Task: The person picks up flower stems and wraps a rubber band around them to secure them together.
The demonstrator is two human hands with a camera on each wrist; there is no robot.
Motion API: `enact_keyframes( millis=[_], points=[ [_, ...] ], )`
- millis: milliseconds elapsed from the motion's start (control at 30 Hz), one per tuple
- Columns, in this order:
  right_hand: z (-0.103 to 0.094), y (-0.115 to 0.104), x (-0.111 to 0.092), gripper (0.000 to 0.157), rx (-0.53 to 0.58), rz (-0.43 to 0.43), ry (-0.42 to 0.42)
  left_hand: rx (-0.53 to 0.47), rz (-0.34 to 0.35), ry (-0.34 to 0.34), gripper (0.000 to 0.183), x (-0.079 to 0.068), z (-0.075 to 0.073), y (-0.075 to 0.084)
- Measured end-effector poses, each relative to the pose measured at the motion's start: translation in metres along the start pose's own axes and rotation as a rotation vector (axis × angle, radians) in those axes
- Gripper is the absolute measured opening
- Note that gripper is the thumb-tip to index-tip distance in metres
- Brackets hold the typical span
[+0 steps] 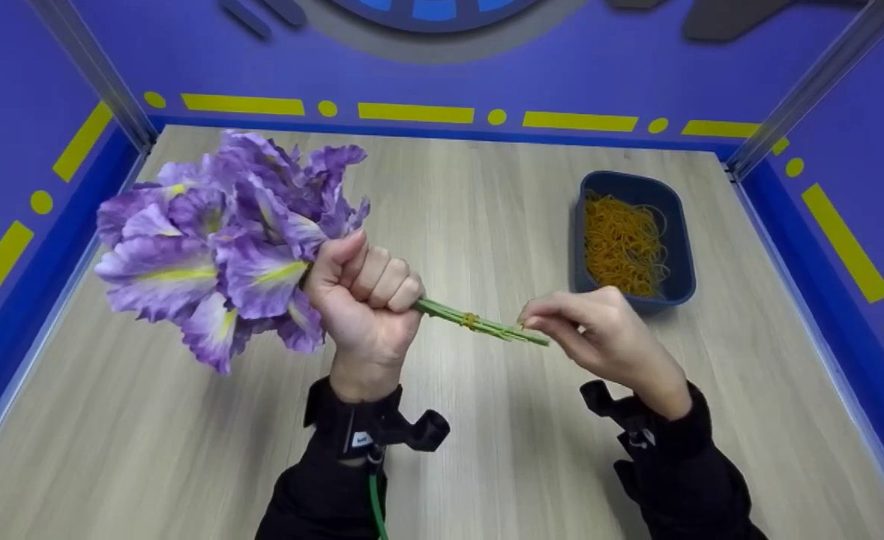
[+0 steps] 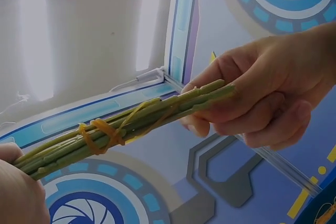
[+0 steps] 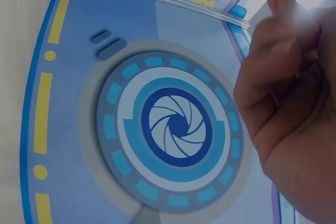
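Observation:
My left hand [image 1: 367, 300] grips the green stems [image 1: 442, 309] of a bunch of purple artificial irises [image 1: 217, 240], just below the blooms, which lie to the left. A yellow rubber band [image 1: 469, 321] is wound round the stems between my two hands, and in the left wrist view its thin strands [image 2: 137, 113] run slantwise along them towards the cut ends. At those ends my right hand [image 1: 603, 330] pinches a bit of the band between thumb and forefinger; the fingertips partly hide it. In the right wrist view the right hand [image 3: 289, 77] has its other fingers curled.
A dark blue plastic box [image 1: 687, 255] holding a heap of yellow rubber bands [image 1: 621, 244] stands at the right on the wood-grain table [image 1: 479, 450]. Purple-blue panels [image 1: 442, 90] with yellow markings enclose the back and sides.

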State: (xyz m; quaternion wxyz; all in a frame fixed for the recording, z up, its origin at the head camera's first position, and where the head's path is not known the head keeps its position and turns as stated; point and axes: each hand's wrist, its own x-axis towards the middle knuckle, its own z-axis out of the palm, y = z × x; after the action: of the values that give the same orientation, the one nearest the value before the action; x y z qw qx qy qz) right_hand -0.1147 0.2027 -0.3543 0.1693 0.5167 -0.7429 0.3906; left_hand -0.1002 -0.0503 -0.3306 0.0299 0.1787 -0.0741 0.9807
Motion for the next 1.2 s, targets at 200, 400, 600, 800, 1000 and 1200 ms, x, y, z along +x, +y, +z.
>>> enact_keyframes(
  millis=[200, 400, 600, 800, 1000, 1200],
  points=[
    [0.005, 0.003, 0.003, 0.015, 0.034, -0.088, -0.101, 0.001, -0.051, 0.013, 0.052, 0.001, -0.003, 0.002],
    [0.003, -0.004, 0.006, 0.012, 0.018, -0.101, -0.154, 0.027, -0.089, 0.028, 0.052, 0.001, -0.003, 0.004],
    [0.004, -0.011, 0.003, 0.012, -0.027, -0.025, -0.195, 0.065, -0.153, 0.047, 0.056, 0.002, -0.005, 0.000],
    [0.008, -0.012, 0.002, 0.016, -0.065, -0.065, -0.161, 0.048, -0.226, 0.051, 0.055, 0.004, -0.010, -0.008],
    [0.018, -0.006, 0.005, 0.016, -0.102, -0.114, -0.122, 0.076, -0.282, 0.091, 0.056, 0.003, -0.018, -0.021],
    [0.020, 0.000, 0.006, 0.017, -0.077, -0.117, -0.036, 0.059, -0.227, 0.103, 0.055, 0.003, -0.021, -0.026]
  ],
)
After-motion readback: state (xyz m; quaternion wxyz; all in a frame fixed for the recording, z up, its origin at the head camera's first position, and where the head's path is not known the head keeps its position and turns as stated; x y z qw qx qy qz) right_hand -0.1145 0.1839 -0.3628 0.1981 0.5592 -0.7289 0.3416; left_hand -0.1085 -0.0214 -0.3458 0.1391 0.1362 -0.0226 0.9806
